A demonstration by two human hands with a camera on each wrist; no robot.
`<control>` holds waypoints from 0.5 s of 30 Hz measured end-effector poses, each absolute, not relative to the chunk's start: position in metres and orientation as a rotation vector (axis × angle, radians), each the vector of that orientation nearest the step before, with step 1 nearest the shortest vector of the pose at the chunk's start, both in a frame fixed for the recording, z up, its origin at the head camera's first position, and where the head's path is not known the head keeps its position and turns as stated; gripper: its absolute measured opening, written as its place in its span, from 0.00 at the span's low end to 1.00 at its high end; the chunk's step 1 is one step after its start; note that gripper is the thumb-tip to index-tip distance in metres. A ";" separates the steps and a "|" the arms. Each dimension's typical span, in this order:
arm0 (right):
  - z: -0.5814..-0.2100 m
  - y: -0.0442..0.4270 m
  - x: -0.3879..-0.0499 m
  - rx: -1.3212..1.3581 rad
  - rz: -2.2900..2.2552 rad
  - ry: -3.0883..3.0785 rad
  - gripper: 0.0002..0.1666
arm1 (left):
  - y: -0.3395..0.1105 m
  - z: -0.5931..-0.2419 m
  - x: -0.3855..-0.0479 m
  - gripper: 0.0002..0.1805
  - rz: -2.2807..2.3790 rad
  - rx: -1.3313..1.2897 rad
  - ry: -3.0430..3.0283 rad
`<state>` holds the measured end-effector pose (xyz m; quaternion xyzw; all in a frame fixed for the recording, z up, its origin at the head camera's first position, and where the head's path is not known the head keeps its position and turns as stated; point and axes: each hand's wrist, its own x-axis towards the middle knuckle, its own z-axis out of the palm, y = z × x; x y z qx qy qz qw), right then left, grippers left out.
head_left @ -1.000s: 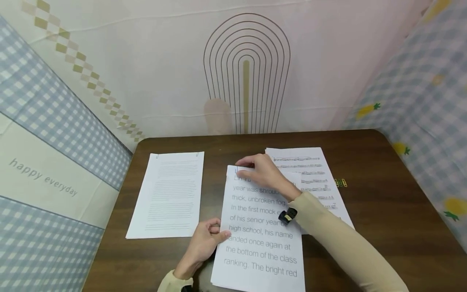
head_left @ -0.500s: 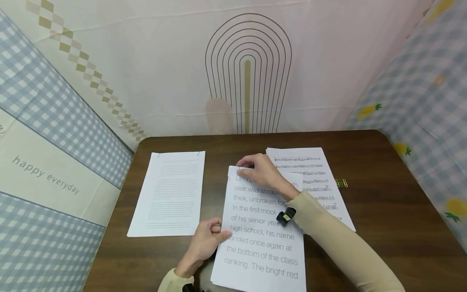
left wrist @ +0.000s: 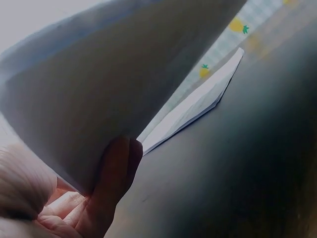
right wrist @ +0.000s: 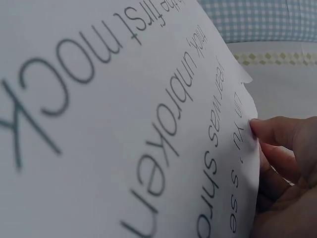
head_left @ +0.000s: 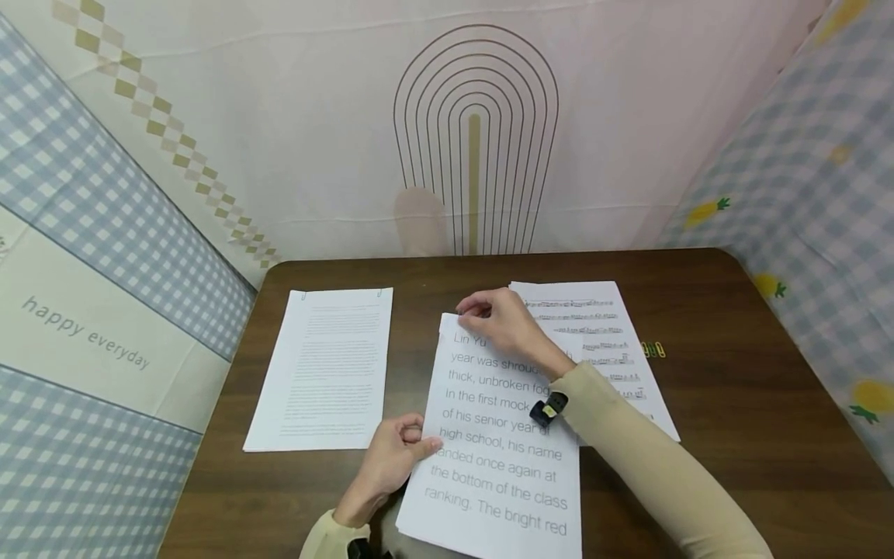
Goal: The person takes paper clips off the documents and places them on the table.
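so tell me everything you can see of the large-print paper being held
The paper is white with large dark print, running from "Lin Yu" down to "The bright red"; the right hand hides some words. It looks like several sheets together. It bends slightly and is held up off the table, hiding part of the sheet music in the head view. The right hand pinches its top edge near the left corner; the left hand grips its left edge, thumb in front, fingers behind.

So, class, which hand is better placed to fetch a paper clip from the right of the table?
Probably the right hand: it pinches the top edge of the large-print sheets, nearer the paper clips. The left hand holds their left edge, farther away.
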<state>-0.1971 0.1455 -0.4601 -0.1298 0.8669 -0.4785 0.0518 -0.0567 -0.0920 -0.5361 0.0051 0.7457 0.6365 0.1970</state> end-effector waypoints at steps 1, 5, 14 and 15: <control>-0.461 0.146 -0.198 -0.388 -1.460 2.643 0.12 | -0.092 -0.536 -0.057 0.08 1.782 0.013 2.089; -0.462 0.150 -0.201 -0.380 -1.472 2.662 0.13 | -0.092 -0.536 -0.058 0.08 1.784 0.012 2.086; -0.458 0.158 -0.203 -0.331 -1.529 2.697 0.11 | -0.093 -0.538 -0.057 0.10 1.778 -0.013 2.088; -0.458 0.161 -0.203 -0.318 -1.541 2.691 0.11 | -0.093 -0.538 -0.057 0.10 1.778 -0.018 2.093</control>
